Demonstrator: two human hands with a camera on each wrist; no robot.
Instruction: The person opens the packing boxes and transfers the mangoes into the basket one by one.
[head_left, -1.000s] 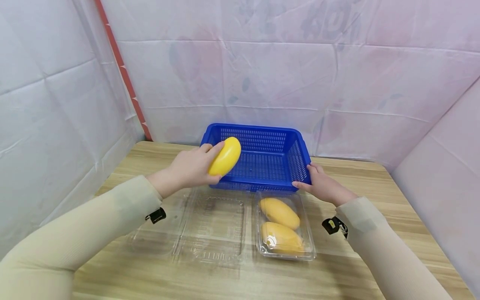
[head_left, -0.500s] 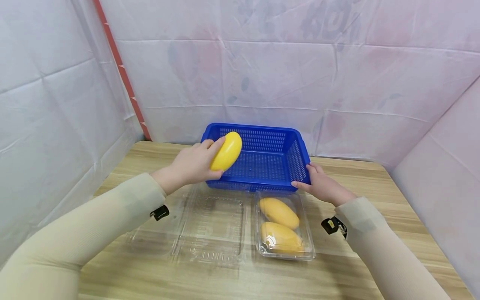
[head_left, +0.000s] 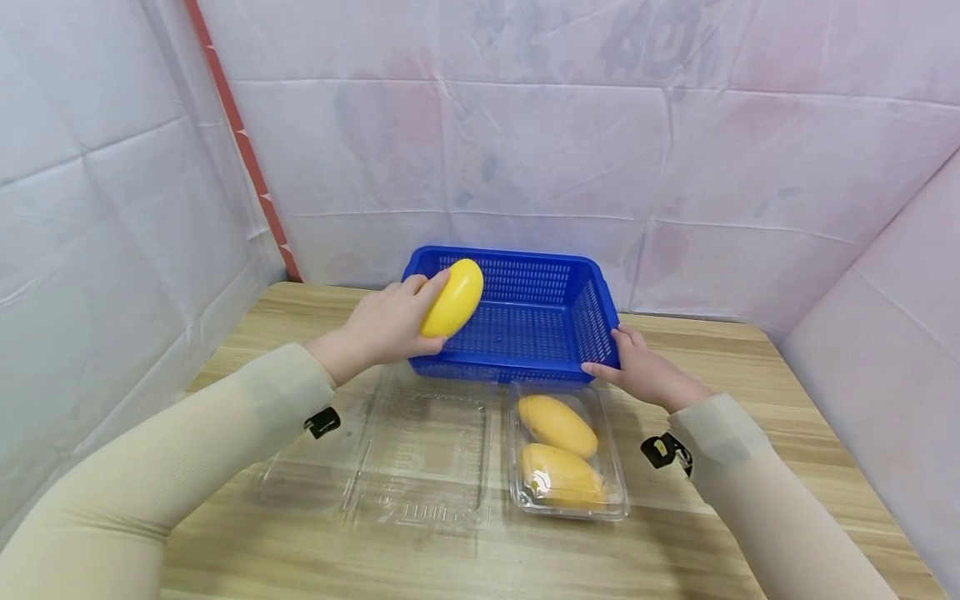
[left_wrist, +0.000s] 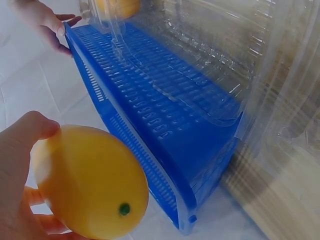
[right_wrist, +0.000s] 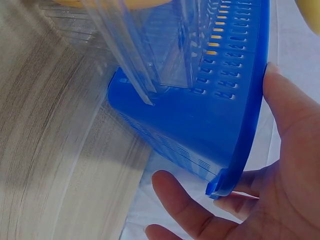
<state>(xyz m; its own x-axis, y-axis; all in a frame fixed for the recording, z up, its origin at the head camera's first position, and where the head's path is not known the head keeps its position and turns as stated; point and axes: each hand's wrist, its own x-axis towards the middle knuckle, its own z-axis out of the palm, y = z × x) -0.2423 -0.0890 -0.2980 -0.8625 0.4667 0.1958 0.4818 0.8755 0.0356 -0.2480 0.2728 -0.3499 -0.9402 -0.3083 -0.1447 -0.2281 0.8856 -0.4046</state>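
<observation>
My left hand (head_left: 390,325) grips a yellow mango (head_left: 454,298) above the left end of the blue plastic basket (head_left: 517,364). In the left wrist view, thumb and fingers wrap the mango (left_wrist: 92,182), and a green stem spot faces out. At the basket's front right corner, my right hand (head_left: 648,367) holds the rim. Its thumb presses the rim of the basket (right_wrist: 200,120) in the right wrist view, with some fingers curled behind the corner and others extended. Two more mangoes (head_left: 561,475) lie in a clear plastic box in front of the basket.
Left of the filled box, a clear clamshell container (head_left: 423,458) lies spread with its lid (head_left: 311,467) folded out on the wooden table (head_left: 337,558). A pale printed cloth (head_left: 540,150) hangs behind the basket, close to its back rim.
My left hand has lifted the mango slightly, up and a little away over the basket's left end. My right hand keeps its hold on the corner.
</observation>
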